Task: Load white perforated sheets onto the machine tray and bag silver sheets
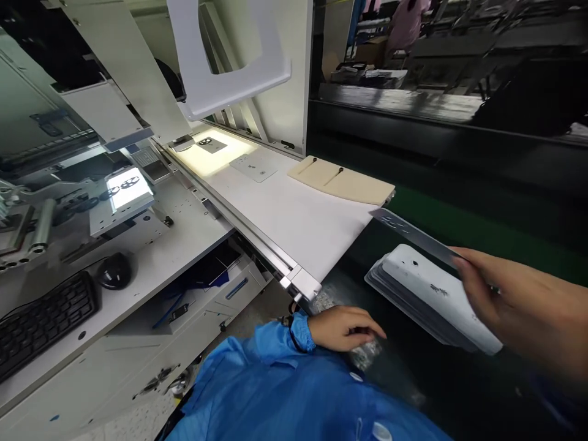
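My right hand (509, 291) pinches the near end of a thin grey phone back panel (413, 236) between thumb and fingers. That panel is tilted, and its far end, with several small holes, comes close to the corner of a white conveyor belt (303, 220). Below it lies a fanned stack of phone back panels (422, 285), the top one pale with small openings. My left hand (344, 329) rests near the dark table's edge, fingers loosely stretched and holding nothing, by some crumpled clear plastic (367, 354).
On the belt lie a flat panel (253, 167) and, in the lit area, another panel (212, 144). A cream guide plate (342, 179) borders the belt's right side. A white machine cover (234, 92) hangs above. At left are a mouse (114, 271) and keyboard (50, 318).
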Demonstrator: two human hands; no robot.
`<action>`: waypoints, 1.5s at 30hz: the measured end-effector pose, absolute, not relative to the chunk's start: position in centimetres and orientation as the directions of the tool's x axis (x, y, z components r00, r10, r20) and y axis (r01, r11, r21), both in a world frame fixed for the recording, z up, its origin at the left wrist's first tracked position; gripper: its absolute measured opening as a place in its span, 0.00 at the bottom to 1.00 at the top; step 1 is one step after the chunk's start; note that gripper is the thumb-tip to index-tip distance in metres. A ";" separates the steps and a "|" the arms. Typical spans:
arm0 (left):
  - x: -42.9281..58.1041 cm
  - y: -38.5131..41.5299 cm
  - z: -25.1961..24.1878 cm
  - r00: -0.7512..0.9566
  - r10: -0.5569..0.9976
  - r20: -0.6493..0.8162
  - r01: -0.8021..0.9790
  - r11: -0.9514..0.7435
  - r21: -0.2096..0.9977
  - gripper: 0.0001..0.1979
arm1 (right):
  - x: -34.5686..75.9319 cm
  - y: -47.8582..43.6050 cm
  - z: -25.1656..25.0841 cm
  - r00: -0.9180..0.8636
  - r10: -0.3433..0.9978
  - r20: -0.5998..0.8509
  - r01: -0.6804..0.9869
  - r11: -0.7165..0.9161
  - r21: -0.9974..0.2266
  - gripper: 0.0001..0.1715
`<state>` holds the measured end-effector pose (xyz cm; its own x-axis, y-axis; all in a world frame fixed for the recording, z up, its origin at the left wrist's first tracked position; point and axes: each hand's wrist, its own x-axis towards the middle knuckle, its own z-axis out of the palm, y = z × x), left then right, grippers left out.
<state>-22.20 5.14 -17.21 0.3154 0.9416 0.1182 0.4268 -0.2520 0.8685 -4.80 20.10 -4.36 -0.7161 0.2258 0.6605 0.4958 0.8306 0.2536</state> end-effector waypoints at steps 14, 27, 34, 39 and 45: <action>-22.4 5.5 -18.7 0.329 0.941 0.078 0.482 -0.238 0.843 0.12 | -21.5 16.1 -3.4 -0.961 0.211 0.180 0.221 0.975 0.035 0.27; -22.6 5.6 -18.8 0.342 0.935 0.097 0.428 -0.247 0.870 0.13 | -21.7 15.1 -3.5 -0.949 0.312 0.039 0.313 0.949 0.026 0.46; -22.5 5.7 -19.3 0.334 0.938 0.096 0.431 -0.243 0.869 0.12 | -21.9 15.1 -3.4 -0.943 0.331 0.031 0.332 0.943 0.021 0.46; -22.5 5.6 -19.3 0.333 0.937 0.107 0.408 -0.245 0.880 0.12 | -22.3 15.2 -3.2 -0.945 0.327 0.018 0.327 0.945 0.027 0.45; -22.5 5.5 -19.1 0.328 0.934 0.141 0.389 -0.270 0.881 0.12 | -22.4 15.1 -2.7 -0.938 0.345 -0.021 0.345 0.938 0.014 0.45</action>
<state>-22.51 5.47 -19.14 0.3283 0.9340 0.1412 0.3894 -0.2701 0.8806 -22.44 15.07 -2.70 -0.9382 0.3454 -0.0214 0.3452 0.9384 0.0136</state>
